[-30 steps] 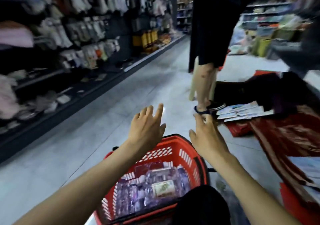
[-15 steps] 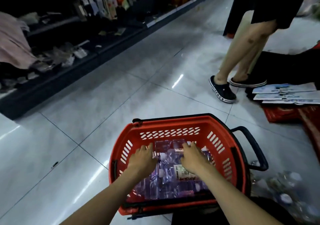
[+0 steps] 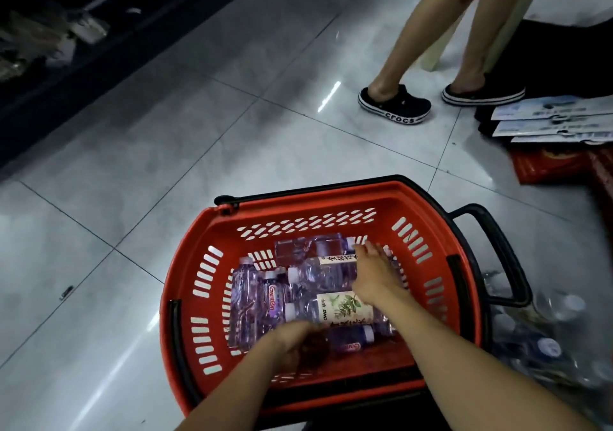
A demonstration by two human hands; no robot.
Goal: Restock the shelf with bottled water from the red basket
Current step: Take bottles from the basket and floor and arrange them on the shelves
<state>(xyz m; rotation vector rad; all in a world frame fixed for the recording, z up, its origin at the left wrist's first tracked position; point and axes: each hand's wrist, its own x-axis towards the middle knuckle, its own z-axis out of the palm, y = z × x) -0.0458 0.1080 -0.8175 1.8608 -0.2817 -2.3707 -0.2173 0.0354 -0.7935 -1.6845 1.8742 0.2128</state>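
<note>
The red basket stands on the floor right in front of me, with several clear water bottles lying in it. My left hand, blurred, curls over the base of a bottle with a purple label near the front wall. My right hand lies with spread fingers on top of a bottle with a white label at the back right. Between the two hands lies a bottle with a leaf-print label.
A person's legs in black clogs stand beyond the basket. Stacked papers and red packs lie at the right. More wrapped bottles sit beside the basket's black handle. A dark low shelf runs along the left.
My view has tipped down further onto the basket. My left hand has pulled back to the bottle at the front wall, and my right hand has slid to the back right.
</note>
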